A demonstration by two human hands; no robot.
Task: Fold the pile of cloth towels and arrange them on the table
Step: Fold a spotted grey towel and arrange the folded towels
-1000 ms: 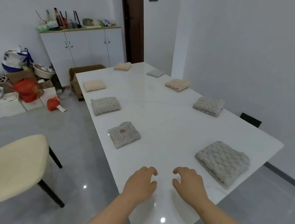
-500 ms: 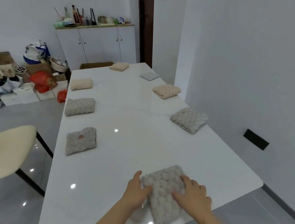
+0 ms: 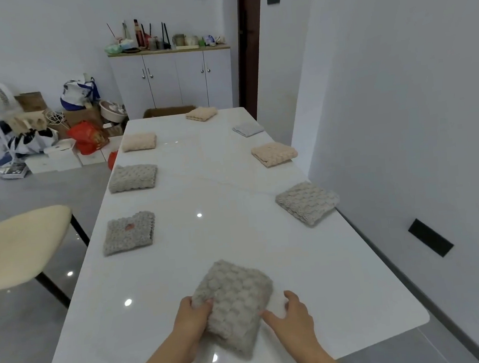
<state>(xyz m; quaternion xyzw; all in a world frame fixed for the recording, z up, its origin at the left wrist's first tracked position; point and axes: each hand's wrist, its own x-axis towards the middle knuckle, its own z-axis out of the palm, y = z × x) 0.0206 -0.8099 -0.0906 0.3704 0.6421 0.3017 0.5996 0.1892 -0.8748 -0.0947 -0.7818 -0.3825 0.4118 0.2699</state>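
Note:
A folded grey bobble-knit towel (image 3: 234, 303) lies askew near the front of the white table (image 3: 232, 240). My left hand (image 3: 191, 320) grips its left edge, fingers and thumb curled over the cloth. My right hand (image 3: 291, 312) lies at the towel's right edge, its fingers stretched out and touching the cloth. Folded towels line both long sides. On the left are a speckled grey towel (image 3: 128, 233), a grey towel (image 3: 133, 177) and a cream towel (image 3: 138, 141). On the right are a grey towel (image 3: 306, 203), a cream towel (image 3: 274, 154) and a pale blue towel (image 3: 247, 129). One more cream towel (image 3: 201, 113) sits at the far end.
A cream chair (image 3: 20, 244) stands left of the table. The white wall (image 3: 400, 109) runs close along the table's right side. A white cabinet (image 3: 174, 80) stands beyond the far end, with bags and boxes (image 3: 83, 134) on the floor to its left.
One second ago both hands hovered empty left of the grey towel. Then they came onto it. Now the towel sits turned at the front middle, and my right hand has slid to its edge.

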